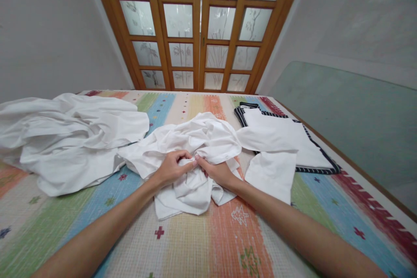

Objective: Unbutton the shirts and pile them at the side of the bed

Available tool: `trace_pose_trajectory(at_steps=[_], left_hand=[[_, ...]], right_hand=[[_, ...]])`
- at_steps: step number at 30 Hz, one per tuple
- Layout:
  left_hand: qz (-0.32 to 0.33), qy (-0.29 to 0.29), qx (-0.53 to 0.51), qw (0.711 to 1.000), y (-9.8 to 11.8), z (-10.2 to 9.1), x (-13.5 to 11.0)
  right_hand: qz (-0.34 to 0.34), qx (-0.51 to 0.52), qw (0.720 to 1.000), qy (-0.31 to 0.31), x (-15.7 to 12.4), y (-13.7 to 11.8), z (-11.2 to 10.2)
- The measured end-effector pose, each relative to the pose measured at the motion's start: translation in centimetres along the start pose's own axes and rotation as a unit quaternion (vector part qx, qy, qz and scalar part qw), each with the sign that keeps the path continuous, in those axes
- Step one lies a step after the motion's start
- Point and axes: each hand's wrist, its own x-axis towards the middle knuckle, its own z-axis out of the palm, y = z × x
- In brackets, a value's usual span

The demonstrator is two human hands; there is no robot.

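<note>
Bare forearms point(107, 217) lead to left hand point(172, 167) and right hand point(218, 171), grips pinched closed around rumpled white cloth point(202, 137) mid-way across the striped cover point(182, 243). Black-edged cloth point(308, 150) lies flat near its right edge; the held piece and left-edge heap point(81, 128) aren't smooth yet.

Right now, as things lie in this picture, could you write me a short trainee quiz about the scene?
1. True or false: the left hand and right hand both pinch the crumpled white cloth in the middle.

2. Which best describes the flat patterned cover under the cloths?
A) Plain grey
B) Multicoloured stripes with small motifs
C) Black and white checks

3. Fill in the side, as the person sees it: the flat white fabric with black-and-white striped edging lies to the ____ of the hands, opposite the large rumpled white fabric heap.

Key: 1. True. 2. B. 3. Right.
</note>
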Motion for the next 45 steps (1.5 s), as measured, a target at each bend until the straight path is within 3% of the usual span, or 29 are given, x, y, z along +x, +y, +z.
trace_pose_trajectory(at_steps=[10, 18, 29, 36, 40, 45], left_hand=[[0.003, 0.013, 0.015, 1.0, -0.3, 0.0, 0.2], [-0.01, 0.036, 0.029, 0.999, -0.4, 0.4, 0.3], [-0.002, 0.056, 0.057, 0.997, -0.8, 1.2, 0.5], [0.029, 0.034, 0.074, 0.996, 0.3, 0.1, -0.3], [0.08, 0.096, 0.138, 0.983, 1.7, -1.9, -1.7], [0.11, 0.27, 0.193, 0.937, 3.5, -6.0, -2.4]], right_hand=[[0.057, 0.046, 0.997, -0.014, 0.0, 0.0, 0.0], [0.02, -0.009, 1.0, 0.011, 0.2, 0.7, 0.3], [0.005, 0.004, 0.999, 0.039, 0.3, 0.5, 0.5], [0.02, -0.001, 0.998, 0.06, 0.1, -0.3, 0.5], [-0.001, 0.004, 0.992, 0.128, 0.7, -0.5, -1.7], [-0.072, 0.001, 0.95, 0.303, 1.6, -2.4, -8.6]])
